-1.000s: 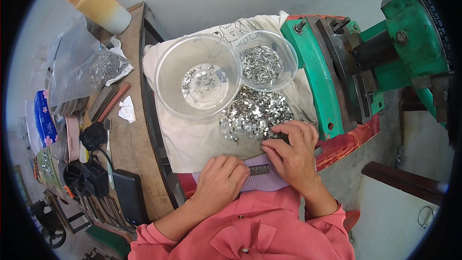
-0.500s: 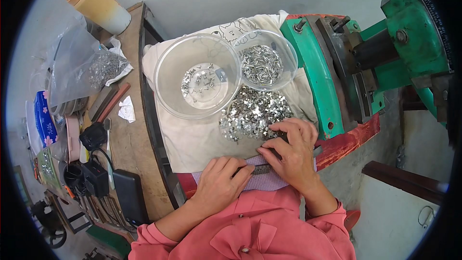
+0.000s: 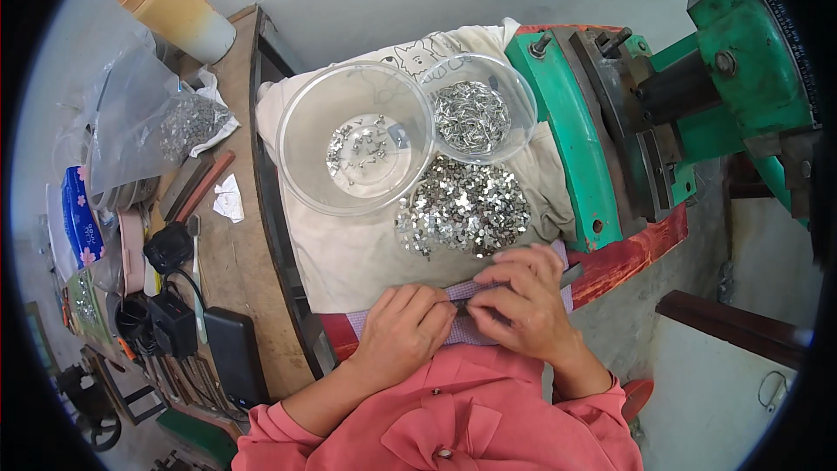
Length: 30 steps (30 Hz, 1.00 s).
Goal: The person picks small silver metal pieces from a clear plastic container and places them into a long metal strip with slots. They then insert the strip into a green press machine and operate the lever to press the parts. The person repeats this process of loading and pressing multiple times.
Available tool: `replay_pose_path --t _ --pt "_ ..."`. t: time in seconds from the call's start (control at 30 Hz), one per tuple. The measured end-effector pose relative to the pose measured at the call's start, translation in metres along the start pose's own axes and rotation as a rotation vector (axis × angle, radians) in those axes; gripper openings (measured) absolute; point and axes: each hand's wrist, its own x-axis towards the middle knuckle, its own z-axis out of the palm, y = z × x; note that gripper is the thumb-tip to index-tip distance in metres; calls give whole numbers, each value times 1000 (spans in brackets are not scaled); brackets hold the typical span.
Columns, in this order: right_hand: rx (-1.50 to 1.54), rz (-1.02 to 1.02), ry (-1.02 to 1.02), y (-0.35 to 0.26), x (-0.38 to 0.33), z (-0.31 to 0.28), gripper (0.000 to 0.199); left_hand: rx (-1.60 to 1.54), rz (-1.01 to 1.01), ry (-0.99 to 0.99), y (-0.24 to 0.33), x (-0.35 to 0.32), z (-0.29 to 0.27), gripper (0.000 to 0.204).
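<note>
My left hand [image 3: 403, 324] is closed, thumb and forefinger together on the left end of a dark narrow metal bar [image 3: 572, 276] that lies across a purple checked cloth [image 3: 565, 295]. My right hand [image 3: 523, 307] pinches over the bar close to the left fingertips; whatever sits in the pinch is too small and hidden to name. Just beyond the hands, a heap of small shiny metal pieces [image 3: 466, 209] spreads on a beige cloth [image 3: 340, 253]. Behind it stand a large clear plastic tub [image 3: 301, 183] with a few small metal parts and a smaller clear tub [image 3: 527, 113] of thin metal pins.
A green machine press [image 3: 567, 148] stands close at the right. On the wooden bench [image 3: 279, 331] at left are a yellow-white bottle [image 3: 179, 13], a plastic bag of metal parts [image 3: 187, 122], a black power bank [image 3: 234, 356], a toothbrush [image 3: 197, 270] and cables.
My right hand has moved from the near edge of the heap toward me and left, down to the bar beside my left fingertips. My left hand has barely moved.
</note>
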Motion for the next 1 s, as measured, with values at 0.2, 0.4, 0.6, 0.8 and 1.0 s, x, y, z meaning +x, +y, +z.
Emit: replay_pose_path --t 0.2,0.4,0.6,0.8,1.0 --pt "-3 -9 -58 -5 -5 0 17 -25 -44 0 0 -1 0 21" --pt "-150 20 108 11 20 3 19 -71 -77 -7 2 0 -3 26" --pt "-219 -37 99 16 37 15 13 -90 -59 2 -1 -5 -5 25" --pt "-146 -48 51 12 35 7 15 17 65 -4 0 -20 -10 23" --pt "-37 10 -6 6 5 -12 15 172 163 -62 2 -25 -2 22"
